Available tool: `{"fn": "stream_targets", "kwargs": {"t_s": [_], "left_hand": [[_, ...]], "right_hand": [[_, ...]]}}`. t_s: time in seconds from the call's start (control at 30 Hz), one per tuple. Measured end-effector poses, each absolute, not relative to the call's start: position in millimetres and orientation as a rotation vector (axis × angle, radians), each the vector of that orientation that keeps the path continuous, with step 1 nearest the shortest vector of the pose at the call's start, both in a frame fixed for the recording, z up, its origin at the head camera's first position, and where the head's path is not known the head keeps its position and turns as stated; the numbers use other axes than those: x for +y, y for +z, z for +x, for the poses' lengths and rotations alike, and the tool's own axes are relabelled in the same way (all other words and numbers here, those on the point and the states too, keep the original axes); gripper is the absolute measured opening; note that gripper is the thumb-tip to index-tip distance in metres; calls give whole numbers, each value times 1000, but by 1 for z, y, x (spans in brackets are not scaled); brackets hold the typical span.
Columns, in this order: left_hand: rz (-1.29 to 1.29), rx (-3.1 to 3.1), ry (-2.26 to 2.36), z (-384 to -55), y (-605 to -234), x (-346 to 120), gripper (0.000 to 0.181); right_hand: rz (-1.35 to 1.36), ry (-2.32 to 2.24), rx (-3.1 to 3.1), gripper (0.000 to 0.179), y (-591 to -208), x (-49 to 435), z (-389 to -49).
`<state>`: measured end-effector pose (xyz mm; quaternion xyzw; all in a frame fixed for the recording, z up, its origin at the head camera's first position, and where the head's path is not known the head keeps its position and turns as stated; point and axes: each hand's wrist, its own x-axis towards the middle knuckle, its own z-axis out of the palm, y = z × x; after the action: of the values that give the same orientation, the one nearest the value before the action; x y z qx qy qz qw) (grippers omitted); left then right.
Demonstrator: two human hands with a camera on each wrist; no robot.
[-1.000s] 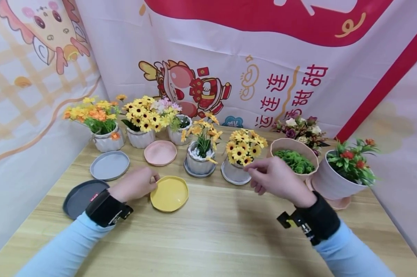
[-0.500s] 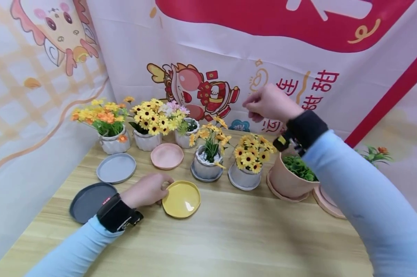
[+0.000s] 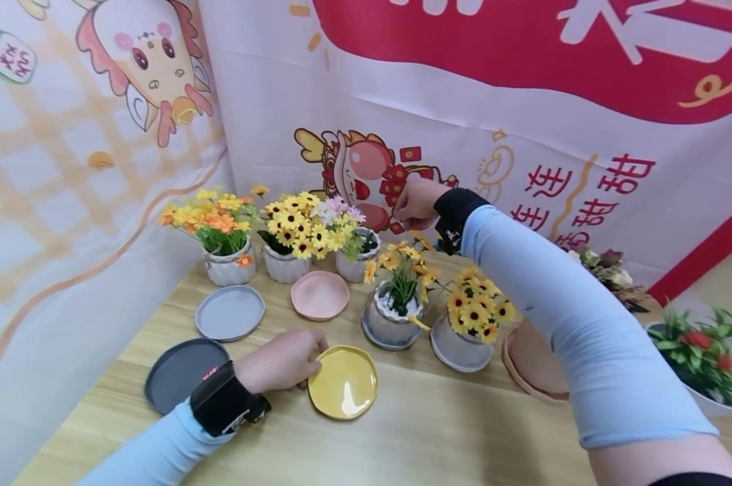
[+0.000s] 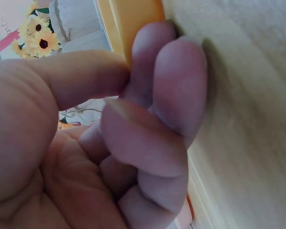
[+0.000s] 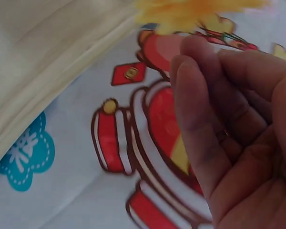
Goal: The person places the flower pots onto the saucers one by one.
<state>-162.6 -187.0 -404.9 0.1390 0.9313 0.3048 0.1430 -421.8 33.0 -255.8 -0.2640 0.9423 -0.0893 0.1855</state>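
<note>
Head view, yellow plate (image 3: 343, 383): on the table (image 3: 390, 452), its left rim between thumb and fingers of the left hand (image 3: 283, 361).
Head view, saucers: a dark grey saucer (image 3: 177, 370) left of the yellow plate, a light grey saucer (image 3: 230, 313) behind and left of it, a pink saucer (image 3: 320, 295) behind it.
Head view, rear pots: behind the yellow plate, one white pot (image 3: 229, 270) holds orange and yellow flowers (image 3: 216, 223); the next (image 3: 287, 268) holds dark-centred yellow ones (image 3: 295, 224).
Head view, nearer pots: just behind and right of the yellow plate, a grey-white pot (image 3: 390, 327) contains white stones and yellow-orange flowers; farther right, another pot (image 3: 465, 333) contains dark-centred yellow flowers (image 3: 477, 308).
Head view, right hand (image 3: 417, 202): held high beyond the yellow plate, arm stretched across, sleeve partly hiding a pinkish pot (image 3: 536, 358).
Left wrist view, left hand: thumb and nearest fingertips pinch the yellow plate's edge, other fingers curled.
Right wrist view, right hand: fingers loosely bent, thumb near their tips, nothing visible in its grasp; blurred yellow flowers (image 5: 195, 12) lie beyond.
</note>
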Motion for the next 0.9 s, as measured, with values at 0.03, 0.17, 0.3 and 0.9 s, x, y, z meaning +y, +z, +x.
{"fn": "stream_targets", "kwargs": {"t_s": [0.03,0.17,0.3,0.9], "left_hand": [[420,2687,878,-162,-405,-186,15],[442,2672,880,-159,-405,-185,17],[411,2654,866,-159,-404,-187,18],[428,2650,876,-161,-400,-190,17]], "right_hand": [[-766,-224,2634,22,-262,29,-425],[-868,-138,2564,22,-284,14,-436],[-998,-121,2518,23,-299,-1,-444],[-1069,88,2358,37,-348,-27,-516]]}}
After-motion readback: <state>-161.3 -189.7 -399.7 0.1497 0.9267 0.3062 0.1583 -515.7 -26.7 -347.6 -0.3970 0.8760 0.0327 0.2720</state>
